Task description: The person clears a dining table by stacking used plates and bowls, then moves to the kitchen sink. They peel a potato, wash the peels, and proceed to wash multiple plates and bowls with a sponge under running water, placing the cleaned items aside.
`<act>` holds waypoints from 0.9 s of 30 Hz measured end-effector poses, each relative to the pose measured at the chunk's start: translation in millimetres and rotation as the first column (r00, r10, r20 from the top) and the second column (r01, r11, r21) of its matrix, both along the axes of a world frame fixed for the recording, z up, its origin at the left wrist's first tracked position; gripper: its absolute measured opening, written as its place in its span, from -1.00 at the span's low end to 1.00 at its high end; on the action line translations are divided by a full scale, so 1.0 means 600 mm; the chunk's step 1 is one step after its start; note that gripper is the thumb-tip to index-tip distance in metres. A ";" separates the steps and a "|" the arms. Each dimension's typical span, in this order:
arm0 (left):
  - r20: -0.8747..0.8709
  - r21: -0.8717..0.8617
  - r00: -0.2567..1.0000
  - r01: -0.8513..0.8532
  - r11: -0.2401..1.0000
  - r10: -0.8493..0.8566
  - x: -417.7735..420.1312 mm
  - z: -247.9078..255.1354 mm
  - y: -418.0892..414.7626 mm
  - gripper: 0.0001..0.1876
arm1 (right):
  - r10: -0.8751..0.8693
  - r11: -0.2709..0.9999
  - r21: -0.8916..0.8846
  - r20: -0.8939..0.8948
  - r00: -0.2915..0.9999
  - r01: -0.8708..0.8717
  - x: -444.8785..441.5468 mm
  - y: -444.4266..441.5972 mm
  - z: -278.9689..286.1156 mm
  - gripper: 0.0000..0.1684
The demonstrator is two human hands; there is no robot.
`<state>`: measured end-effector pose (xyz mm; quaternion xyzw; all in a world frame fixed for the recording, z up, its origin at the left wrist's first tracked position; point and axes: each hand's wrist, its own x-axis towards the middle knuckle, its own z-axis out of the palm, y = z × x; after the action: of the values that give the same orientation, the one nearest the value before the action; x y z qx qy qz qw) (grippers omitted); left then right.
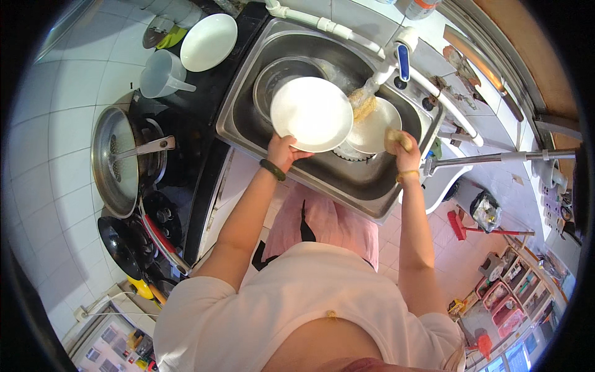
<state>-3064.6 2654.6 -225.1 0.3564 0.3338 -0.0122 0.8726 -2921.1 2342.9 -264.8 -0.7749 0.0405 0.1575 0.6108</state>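
My left hand [281, 154] grips the near rim of a round white plate [311, 114], tilted over the stainless steel sink [334, 186]. In my right hand [407, 156] is a tan scrubbing pad [394, 140], possibly loofah, held just beside a second white dish [377, 126]. That dish rests lower in the sink, over another dish with a dark scalloped edge [353, 156]. Water runs from the faucet [388, 67] onto a yellowish, rough-textured scrubber [365, 110] by the second dish. A round metal basin [266, 86] stands behind the held plate, which partly hides it.
Left of the sink, a white bowl [209, 42] and a translucent plastic measuring jug [160, 74] stand on the black counter. A lidded pan [114, 186] and a black wok [118, 246] are farther left. A knife [509, 100] lies behind the sink; a metal pole [492, 158] extends right.
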 end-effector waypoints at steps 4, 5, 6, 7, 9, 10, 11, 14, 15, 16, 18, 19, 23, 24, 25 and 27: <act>0.082 -0.050 0.982 -0.164 0.985 0.167 0.013 0.040 0.050 -0.46 | -0.116 0.981 0.134 -0.179 0.977 0.141 -0.033 -0.024 -0.034 -0.63; 0.095 -0.081 0.979 -0.175 0.981 0.183 0.018 0.049 0.067 -0.51 | -0.113 0.983 0.115 -0.243 0.963 0.144 -0.037 -0.022 -0.029 -0.63; 0.068 -0.102 0.984 -0.155 0.983 0.163 0.028 0.058 0.080 -0.54 | -0.103 0.991 0.070 -0.162 0.981 0.115 -0.037 -0.014 -0.031 -0.63; 0.042 -0.123 0.989 -0.135 0.983 0.141 0.037 0.067 0.093 -0.56 | -0.078 0.997 -0.019 -0.156 0.985 0.076 -0.039 -0.011 -0.029 -0.57; 0.009 -0.290 0.992 -0.116 0.950 0.124 0.061 0.057 0.095 -0.60 | -0.075 0.986 0.142 -0.116 0.990 0.091 -0.036 -0.002 -0.033 -0.52; -0.004 -0.429 0.992 -0.118 0.896 0.129 0.072 0.040 0.087 -0.62 | -0.094 0.977 0.177 -0.134 0.986 0.117 -0.032 0.001 -0.034 -0.51; -0.019 -0.562 0.991 -0.117 0.819 0.129 0.083 0.022 0.072 -0.64 | -0.115 0.968 0.207 -0.152 0.982 0.145 -0.029 0.004 -0.032 -0.49; -0.116 -0.412 0.985 -0.165 0.896 0.128 0.123 -0.012 -0.024 -0.65 | -0.186 0.898 0.306 -0.386 0.904 0.315 -0.024 0.037 0.028 -0.56; -0.179 -0.204 0.977 -0.155 0.967 0.119 0.135 0.002 -0.062 -0.62 | -0.157 0.880 0.323 -0.493 0.856 0.347 -0.019 0.048 0.059 -0.58; -0.161 -0.055 0.981 -0.121 0.991 0.111 0.140 -0.009 -0.083 -0.55 | -0.127 0.869 0.351 -0.524 0.842 0.349 -0.014 0.058 0.076 -0.59; -0.084 0.159 0.990 -0.100 0.982 0.114 0.145 -0.013 -0.114 -0.56 | -0.003 0.841 0.438 -0.584 0.811 0.319 0.012 0.072 0.084 -0.56; -0.046 0.215 0.997 -0.044 0.976 0.055 0.139 -0.005 -0.115 -0.61 | 0.056 0.788 0.508 -0.621 0.782 0.347 0.026 0.075 0.089 -0.50; -0.072 0.269 0.907 0.418 0.868 -0.414 0.142 0.003 -0.071 -0.58 | 0.148 0.674 0.596 -0.689 0.710 0.437 0.046 0.081 0.037 -0.39; -0.075 0.315 0.980 0.196 0.929 -0.182 0.133 -0.010 -0.085 -0.59 | -0.128 0.721 0.359 -0.771 0.624 0.592 0.021 0.138 0.102 -0.41; -0.048 0.354 0.999 -0.008 0.935 0.027 0.139 -0.027 -0.128 -0.59 | -0.149 0.534 0.445 -0.787 0.599 0.718 0.004 0.159 0.061 -0.47; -0.050 0.442 0.990 -0.095 0.892 0.130 0.139 -0.044 -0.155 -0.58 | -0.365 0.295 0.444 -0.766 0.529 0.846 -0.049 0.249 0.080 -0.52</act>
<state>-2981.0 2561.7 -251.6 0.5230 0.3817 0.0997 0.7555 -2950.6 2492.4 -216.8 -0.2588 0.4393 0.1048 0.8539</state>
